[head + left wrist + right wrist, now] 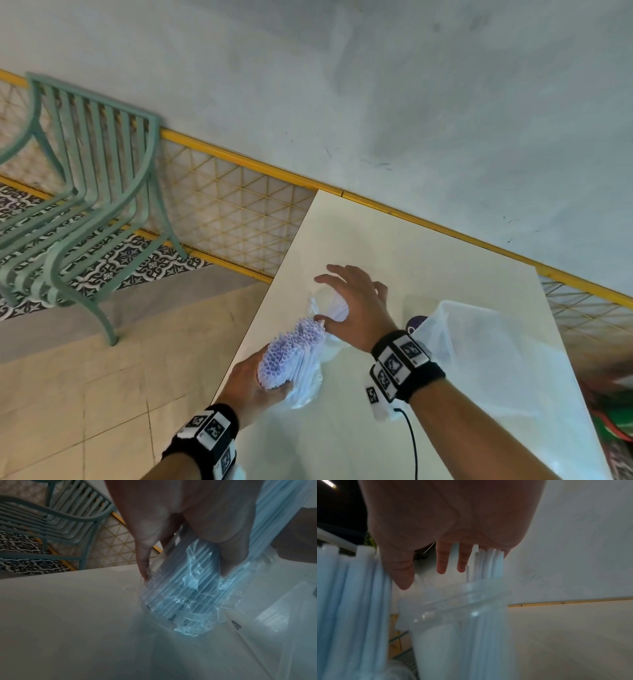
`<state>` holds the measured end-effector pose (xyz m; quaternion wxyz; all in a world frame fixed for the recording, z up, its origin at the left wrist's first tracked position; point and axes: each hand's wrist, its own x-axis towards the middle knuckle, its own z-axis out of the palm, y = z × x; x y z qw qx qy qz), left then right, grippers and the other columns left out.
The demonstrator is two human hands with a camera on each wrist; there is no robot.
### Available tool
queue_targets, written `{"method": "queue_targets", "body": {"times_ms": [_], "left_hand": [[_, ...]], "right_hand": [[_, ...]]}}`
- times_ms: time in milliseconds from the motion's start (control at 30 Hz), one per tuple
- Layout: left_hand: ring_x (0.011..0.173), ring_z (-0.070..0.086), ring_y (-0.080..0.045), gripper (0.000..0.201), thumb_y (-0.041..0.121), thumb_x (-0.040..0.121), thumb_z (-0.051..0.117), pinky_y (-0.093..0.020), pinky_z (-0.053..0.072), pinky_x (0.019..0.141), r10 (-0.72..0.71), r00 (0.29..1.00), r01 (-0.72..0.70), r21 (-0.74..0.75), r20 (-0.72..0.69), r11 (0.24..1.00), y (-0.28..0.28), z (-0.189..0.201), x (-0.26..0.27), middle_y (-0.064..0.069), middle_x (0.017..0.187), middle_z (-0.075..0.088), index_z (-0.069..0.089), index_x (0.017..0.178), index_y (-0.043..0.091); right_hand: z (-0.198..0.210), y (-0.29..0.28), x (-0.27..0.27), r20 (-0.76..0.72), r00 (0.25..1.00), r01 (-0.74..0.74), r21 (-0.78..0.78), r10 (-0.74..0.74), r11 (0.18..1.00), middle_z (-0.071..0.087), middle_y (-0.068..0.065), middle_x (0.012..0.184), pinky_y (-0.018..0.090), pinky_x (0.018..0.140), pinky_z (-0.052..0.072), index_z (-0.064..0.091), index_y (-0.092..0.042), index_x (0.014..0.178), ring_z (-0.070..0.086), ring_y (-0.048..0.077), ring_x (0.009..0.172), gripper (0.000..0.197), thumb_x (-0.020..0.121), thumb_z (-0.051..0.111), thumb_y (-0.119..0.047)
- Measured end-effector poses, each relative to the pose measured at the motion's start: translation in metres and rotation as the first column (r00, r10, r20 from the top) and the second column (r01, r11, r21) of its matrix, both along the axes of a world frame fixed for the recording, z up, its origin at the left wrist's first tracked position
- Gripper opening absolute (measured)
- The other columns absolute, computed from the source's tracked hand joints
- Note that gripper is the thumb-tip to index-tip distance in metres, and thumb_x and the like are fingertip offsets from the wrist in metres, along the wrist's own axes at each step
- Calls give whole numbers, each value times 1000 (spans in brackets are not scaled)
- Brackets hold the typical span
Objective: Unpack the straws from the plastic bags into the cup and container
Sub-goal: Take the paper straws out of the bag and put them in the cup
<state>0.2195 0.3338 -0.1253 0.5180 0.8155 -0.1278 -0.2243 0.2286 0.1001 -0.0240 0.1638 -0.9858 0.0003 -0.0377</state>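
My left hand (255,380) grips a thick bundle of white straws (293,353) still wrapped low down in its clear plastic bag (308,390); the left wrist view shows my fingers (235,555) curled round the bagged straws (181,588) above the table. My right hand (352,305) hovers with fingers spread over a clear plastic cup (458,635) that holds a few straws (489,562). Its thumb touches the top of the bundle. In the head view the cup (322,294) is mostly hidden under that hand. A large translucent container (479,342) stands to the right.
The white table (411,246) runs along a grey wall with a yellow rail. A green metal chair (85,205) stands on the floor to the left. A dark purple object (416,323) peeks out beside the container.
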Motion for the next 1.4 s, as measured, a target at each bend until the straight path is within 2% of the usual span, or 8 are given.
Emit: {"method": "queue_targets", "body": {"times_ms": [167, 433, 733, 833, 933, 1067, 1233, 1400], "left_hand": [[108, 60, 5, 73, 51, 64, 80, -23, 48, 98, 4, 1000, -4, 13, -6, 1000, 1, -4, 1, 17, 116, 66, 58, 128, 23], [103, 61, 8, 74, 58, 61, 75, -21, 49, 95, -18, 1000, 18, 8, -1, 1000, 2, -4, 1, 20, 111, 67, 59, 126, 24], [99, 59, 17, 54, 39, 69, 82, -17, 49, 92, -10, 1000, 10, -2, 13, 1000, 1, -2, 0, 24, 105, 67, 60, 118, 31], [97, 58, 19, 52, 35, 70, 83, -9, 47, 86, -3, 1000, 3, -4, 16, 1000, 1, 0, -1, 24, 103, 67, 59, 116, 33], [92, 57, 22, 48, 30, 70, 84, 1, 43, 75, 6, 1000, -6, -4, 17, 1000, 1, 3, -3, 24, 98, 66, 59, 111, 33], [88, 57, 23, 45, 28, 70, 85, 4, 41, 71, -9, 1000, 9, 10, 29, 1000, 2, 7, -9, 31, 88, 67, 56, 102, 40], [89, 54, 25, 49, 28, 73, 83, 5, 40, 73, -47, 996, 46, 10, 73, 999, 3, 13, -16, 57, 90, 51, 51, 106, 44], [90, 54, 27, 53, 27, 73, 82, 5, 39, 73, -48, 998, 49, -19, 40, 999, 0, 14, -19, 38, 92, 62, 49, 110, 47]], "right_hand": [[-9, 10, 21, 67, 996, 57, 1, -57, 998, 51, -26, 135, 40, 97, 18, 66, -41, 99, 35, 5, 134, 33, 76, 68, -65], [-9, 7, 39, 177, 920, 242, 447, -351, 861, 67, -4, 83, 26, 72, 49, 68, -14, 85, 60, 11, 76, 2, 86, 67, -14], [-8, -21, 21, -236, 879, 475, 499, -413, 725, 69, 0, 116, 22, 87, 37, 68, -16, 111, 58, 21, 114, 31, 101, 39, -21], [9, -18, 9, -17, 910, 377, 452, -414, 809, 63, -1, 126, 28, 103, 36, 65, -18, 119, 53, 17, 120, 35, 104, 35, -24], [32, -9, -17, 278, 948, 51, 354, -157, 934, 66, -2, 113, 13, 88, 41, 65, -16, 116, 56, 0, 98, 31, 94, 48, -1], [26, 12, -53, -79, 973, -193, 242, 218, 951, 56, -13, 125, 4, 76, 38, 49, -23, 139, 51, -7, 84, 56, 87, 63, -5], [9, 20, -65, -142, 977, -106, 310, 156, 945, 55, -26, 97, 10, 71, 43, 56, -20, 123, 55, -3, 72, 41, 86, 74, -22], [11, 18, -72, -14, 999, -36, 422, 47, 906, 63, -10, 80, 19, 67, 52, 64, -14, 100, 61, 7, 62, 24, 80, 77, -13]]}}
